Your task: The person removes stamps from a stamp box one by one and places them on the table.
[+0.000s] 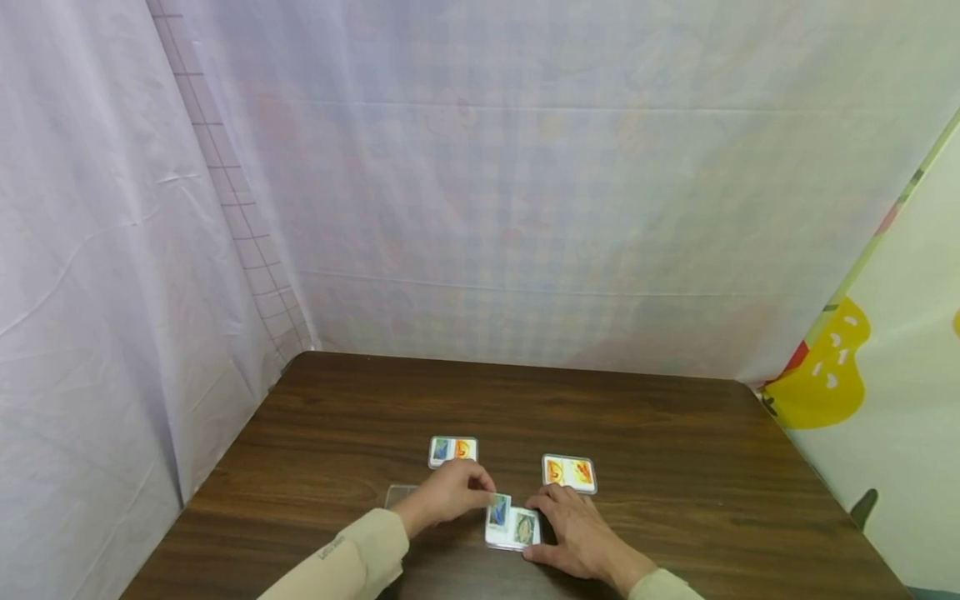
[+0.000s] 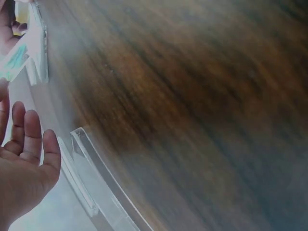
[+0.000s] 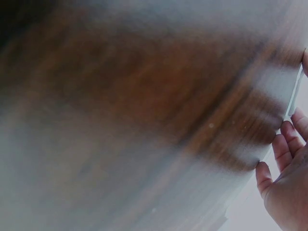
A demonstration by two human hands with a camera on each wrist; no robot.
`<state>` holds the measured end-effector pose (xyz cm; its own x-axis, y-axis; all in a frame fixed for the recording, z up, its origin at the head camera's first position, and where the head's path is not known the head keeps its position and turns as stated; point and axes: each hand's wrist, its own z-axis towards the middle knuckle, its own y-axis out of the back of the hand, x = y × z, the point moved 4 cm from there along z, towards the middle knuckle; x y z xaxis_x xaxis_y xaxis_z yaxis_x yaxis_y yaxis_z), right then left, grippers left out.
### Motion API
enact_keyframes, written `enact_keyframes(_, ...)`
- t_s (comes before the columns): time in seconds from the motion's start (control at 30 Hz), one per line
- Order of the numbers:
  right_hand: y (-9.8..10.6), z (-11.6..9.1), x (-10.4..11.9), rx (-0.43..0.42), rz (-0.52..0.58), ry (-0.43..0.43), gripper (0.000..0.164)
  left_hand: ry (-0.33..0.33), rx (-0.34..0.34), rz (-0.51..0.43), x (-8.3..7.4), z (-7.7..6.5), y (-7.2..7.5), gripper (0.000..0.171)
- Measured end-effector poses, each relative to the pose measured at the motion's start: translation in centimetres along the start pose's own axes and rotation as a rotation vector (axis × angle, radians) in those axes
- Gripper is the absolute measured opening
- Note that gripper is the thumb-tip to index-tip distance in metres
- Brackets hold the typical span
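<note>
My left hand [image 1: 453, 493] pinches a small stamp-like picture card [image 1: 498, 511] with a blue picture, by its upper left edge. The card is tilted over the left half of a flat clear case [image 1: 512, 547] with a white inside. A second small card [image 1: 526, 528], with a round greenish picture, lies in the case's right half. My right hand [image 1: 576, 533] holds the case by its right side, thumb near the lower corner and fingers near the upper one. In the left wrist view the blue card [image 2: 15, 58] stands slanted beside the case [image 2: 40, 45]; its far side is hidden.
Behind my left hand lies a case [image 1: 453, 438] with a blue and an orange picture. Another case [image 1: 569, 457] with two orange pictures lies beyond my right hand. A clear plastic lid or case [image 1: 397, 495] sits partly under my left wrist. All rest on a dark wooden table [image 1: 337, 417].
</note>
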<state>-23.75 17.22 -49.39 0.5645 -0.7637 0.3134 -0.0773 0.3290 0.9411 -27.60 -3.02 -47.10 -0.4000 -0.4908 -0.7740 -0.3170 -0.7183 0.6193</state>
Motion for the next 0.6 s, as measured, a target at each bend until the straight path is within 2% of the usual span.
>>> enact_keyframes(0.4,0.0,0.0,0.0,0.008,0.012,-0.010,0.062,-0.007,0.027,-0.035,-0.2,-0.6,1.2,0.004)
enact_keyframes(0.6,0.0,0.0,0.0,0.011,0.022,-0.011,0.062,0.022,0.033,-0.061,0.0,-0.8,1.8,0.006)
